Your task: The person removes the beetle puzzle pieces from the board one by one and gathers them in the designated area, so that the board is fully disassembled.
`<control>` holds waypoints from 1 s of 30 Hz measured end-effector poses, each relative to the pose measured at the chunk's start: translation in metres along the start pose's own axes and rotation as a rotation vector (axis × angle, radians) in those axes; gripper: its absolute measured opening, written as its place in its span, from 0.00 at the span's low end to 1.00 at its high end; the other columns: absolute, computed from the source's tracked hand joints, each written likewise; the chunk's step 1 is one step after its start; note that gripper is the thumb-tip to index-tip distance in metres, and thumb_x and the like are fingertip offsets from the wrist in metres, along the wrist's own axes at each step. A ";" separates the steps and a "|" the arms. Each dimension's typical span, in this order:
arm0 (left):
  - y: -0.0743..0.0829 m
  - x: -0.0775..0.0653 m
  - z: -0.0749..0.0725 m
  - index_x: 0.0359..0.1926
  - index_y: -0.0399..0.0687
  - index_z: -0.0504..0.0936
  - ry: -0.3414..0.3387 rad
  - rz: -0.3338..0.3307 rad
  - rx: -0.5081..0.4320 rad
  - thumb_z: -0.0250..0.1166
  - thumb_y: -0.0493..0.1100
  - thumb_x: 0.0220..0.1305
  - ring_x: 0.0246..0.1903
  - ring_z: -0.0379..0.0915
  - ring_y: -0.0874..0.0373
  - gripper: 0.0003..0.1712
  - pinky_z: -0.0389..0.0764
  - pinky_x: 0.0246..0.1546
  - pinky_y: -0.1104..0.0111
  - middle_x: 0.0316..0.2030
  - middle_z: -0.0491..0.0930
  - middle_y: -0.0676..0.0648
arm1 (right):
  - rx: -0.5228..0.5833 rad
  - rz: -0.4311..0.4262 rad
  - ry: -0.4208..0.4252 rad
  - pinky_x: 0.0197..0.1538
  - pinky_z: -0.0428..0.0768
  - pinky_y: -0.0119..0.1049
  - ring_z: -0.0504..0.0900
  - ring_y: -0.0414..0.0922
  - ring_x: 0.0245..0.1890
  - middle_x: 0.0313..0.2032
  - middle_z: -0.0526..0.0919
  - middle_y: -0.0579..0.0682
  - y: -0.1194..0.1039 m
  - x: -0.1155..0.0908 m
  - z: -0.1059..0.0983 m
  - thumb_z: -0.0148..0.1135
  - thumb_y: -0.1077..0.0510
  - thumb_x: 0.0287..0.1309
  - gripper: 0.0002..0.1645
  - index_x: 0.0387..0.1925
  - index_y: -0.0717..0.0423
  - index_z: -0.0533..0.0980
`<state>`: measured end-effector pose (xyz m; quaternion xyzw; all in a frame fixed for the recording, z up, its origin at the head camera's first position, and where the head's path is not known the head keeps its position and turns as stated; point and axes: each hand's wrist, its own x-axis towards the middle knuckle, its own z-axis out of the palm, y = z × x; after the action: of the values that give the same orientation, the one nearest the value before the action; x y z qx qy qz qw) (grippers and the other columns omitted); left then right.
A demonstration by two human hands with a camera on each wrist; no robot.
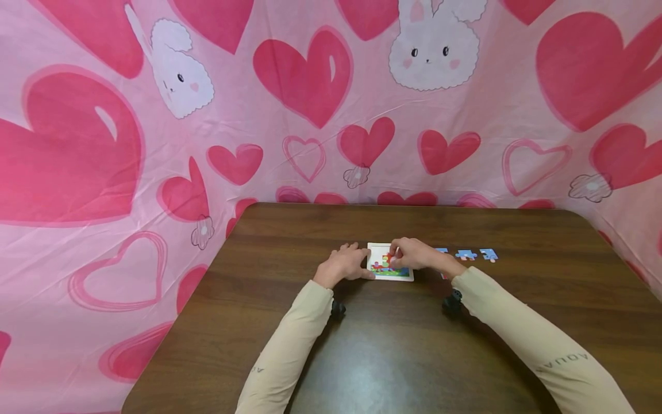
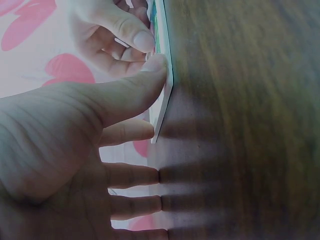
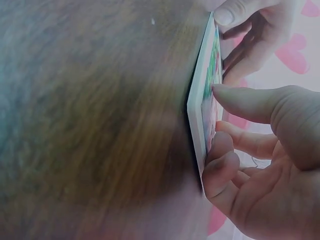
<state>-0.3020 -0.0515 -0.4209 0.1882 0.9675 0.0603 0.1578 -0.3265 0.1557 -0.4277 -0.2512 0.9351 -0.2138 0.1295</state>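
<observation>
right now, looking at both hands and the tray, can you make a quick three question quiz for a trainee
1. True or false: the left hand touches the tray.
2. In the head view, the loose pieces lie on which side of the tray?
a) left b) right c) near side
3. Fill in: in the head view, the ____ hides part of the tray.

Key: 1 true; 2 b; 3 right hand.
</observation>
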 end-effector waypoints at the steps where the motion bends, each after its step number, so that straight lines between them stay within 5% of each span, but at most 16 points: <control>1: 0.000 0.000 0.000 0.65 0.58 0.65 0.000 0.002 0.001 0.63 0.65 0.52 0.67 0.50 0.44 0.41 0.56 0.63 0.46 0.68 0.57 0.44 | 0.002 0.001 0.002 0.35 0.71 0.36 0.72 0.44 0.30 0.30 0.76 0.49 0.000 0.000 0.000 0.68 0.54 0.51 0.16 0.39 0.57 0.75; 30: -0.001 0.001 0.002 0.66 0.58 0.65 0.001 0.011 0.011 0.62 0.66 0.53 0.67 0.50 0.44 0.41 0.57 0.62 0.46 0.68 0.57 0.44 | 0.008 -0.035 0.083 0.35 0.70 0.36 0.71 0.45 0.31 0.31 0.73 0.51 -0.001 -0.003 0.002 0.71 0.54 0.47 0.20 0.35 0.56 0.69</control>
<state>-0.3025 -0.0521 -0.4228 0.1944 0.9668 0.0561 0.1561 -0.3227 0.1561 -0.4291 -0.2577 0.9343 -0.2300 0.0880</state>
